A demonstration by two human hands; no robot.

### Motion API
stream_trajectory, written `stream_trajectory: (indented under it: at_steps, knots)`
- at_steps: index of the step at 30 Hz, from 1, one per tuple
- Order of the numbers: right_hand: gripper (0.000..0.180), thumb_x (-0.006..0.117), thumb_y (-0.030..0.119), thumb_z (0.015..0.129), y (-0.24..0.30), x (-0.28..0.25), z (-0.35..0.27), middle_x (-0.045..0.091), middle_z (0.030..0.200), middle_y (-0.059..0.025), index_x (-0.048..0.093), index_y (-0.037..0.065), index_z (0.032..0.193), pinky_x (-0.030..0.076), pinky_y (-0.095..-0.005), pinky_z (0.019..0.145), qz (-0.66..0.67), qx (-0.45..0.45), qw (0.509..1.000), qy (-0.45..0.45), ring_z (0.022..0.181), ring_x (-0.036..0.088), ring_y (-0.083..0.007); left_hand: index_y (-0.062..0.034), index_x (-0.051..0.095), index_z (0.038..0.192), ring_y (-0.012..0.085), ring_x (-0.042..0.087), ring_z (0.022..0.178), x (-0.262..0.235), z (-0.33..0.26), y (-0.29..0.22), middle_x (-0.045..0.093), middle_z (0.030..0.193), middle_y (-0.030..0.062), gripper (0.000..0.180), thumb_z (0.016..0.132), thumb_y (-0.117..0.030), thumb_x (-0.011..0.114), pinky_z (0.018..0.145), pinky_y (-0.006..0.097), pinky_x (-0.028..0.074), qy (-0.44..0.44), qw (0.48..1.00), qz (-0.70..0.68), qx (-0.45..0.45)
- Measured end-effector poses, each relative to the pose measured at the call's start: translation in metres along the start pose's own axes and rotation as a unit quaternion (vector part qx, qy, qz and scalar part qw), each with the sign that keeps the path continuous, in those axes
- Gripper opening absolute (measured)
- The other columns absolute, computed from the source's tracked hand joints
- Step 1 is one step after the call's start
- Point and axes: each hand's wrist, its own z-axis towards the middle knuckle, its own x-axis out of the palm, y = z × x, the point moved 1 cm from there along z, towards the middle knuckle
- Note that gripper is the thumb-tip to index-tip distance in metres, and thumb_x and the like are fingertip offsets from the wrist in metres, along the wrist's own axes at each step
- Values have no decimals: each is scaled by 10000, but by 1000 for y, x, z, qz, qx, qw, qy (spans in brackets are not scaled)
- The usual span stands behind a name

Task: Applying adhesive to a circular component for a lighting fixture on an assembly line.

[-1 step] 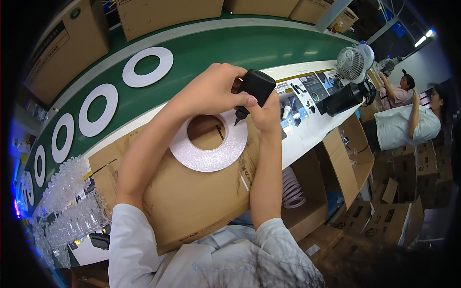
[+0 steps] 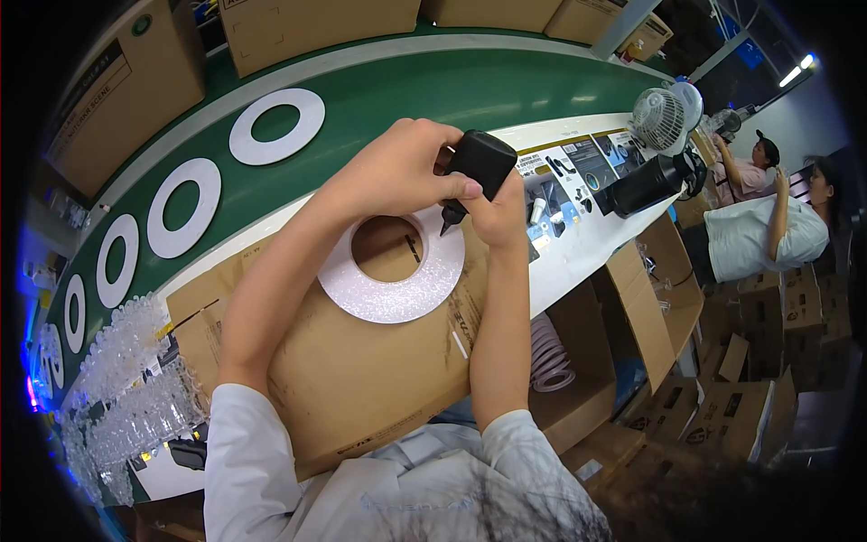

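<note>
A glittery pale pink-white flat ring point(image 2: 393, 303) with a large round hole lies on a brown cardboard sheet or box point(image 2: 361, 388) in front of me. My left hand point(image 2: 406, 163) and my right hand point(image 2: 506, 212) are both closed around a black tool with a blocky head and pointed tip point(image 2: 486, 163). It is tilted, its tip pointing down over the ring's right upper side. I cannot tell whether the tip touches the ring. A dark line shows on the cardboard through the hole. My right fingers are partly hidden behind the tool.
Several similar rings point(image 2: 277, 126) lie along the green belt point(image 2: 379, 99). Clear plastic pieces point(image 2: 135, 406) are piled at left. On the right stand printed cards point(image 2: 553, 206), a black cylinder point(image 2: 646, 185), a fan point(image 2: 658, 119) and an open carton point(image 2: 578, 379). Two people work farther right.
</note>
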Motion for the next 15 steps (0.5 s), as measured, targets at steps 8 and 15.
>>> stream_trajectory:
  at_steps: [8, 15]
  knots:
    - [329, 639, 38, 850, -6, 1, 0, 661, 972, -119, 545, -65, 1147, 564, -283, 647, 10, 22, 1000, 11, 772, 658, -164, 70, 660, 947, 236, 667, 670, 0, 0, 1, 708, 788, 188, 308, 766, -155, 766, 670, 338, 519, 0, 1000, -10, 3]
    - [283, 701, 74, 795, 5, -8, -2, 676, 917, -85, 610, -56, 1030, 544, -286, 729, -72, -29, 995, -67, 809, 648, -146, 75, 639, 1065, 148, 663, 846, 12, 1, -1, 709, 901, 128, 290, 823, -60, 725, 796, 311, 546, 18, 999, -32, 10]
